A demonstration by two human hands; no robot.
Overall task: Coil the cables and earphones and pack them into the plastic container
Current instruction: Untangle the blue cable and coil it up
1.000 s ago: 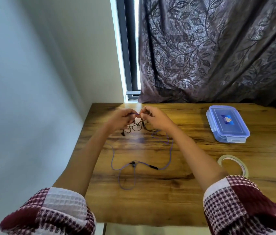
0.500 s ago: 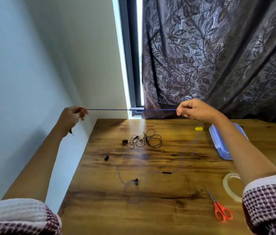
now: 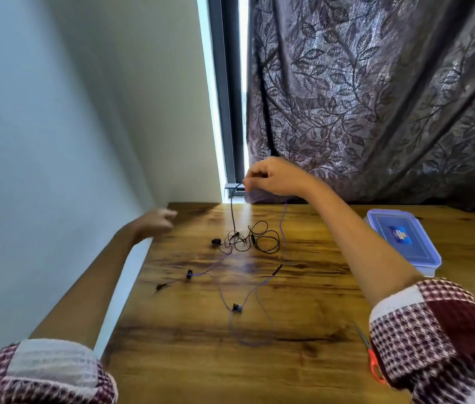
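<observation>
Plainly, nothing is coiled or packed: the purple earphones (image 3: 236,308) sprawl on the worktop (image 3: 303,360), the black earphones (image 3: 249,240) lie tangled just behind, and the plastic container (image 3: 402,242) sits lidded at right. The right hand (image 3: 272,176), raised, pinches the purple earphones' cord; the left hand (image 3: 154,221), blurred, hovers low with loose, seemingly empty fingers

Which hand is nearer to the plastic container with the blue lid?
Right. The right hand, pinching the purple cable, is raised to the left of the plastic container. The left hand is farther left, by the far left corner of the table.
</observation>
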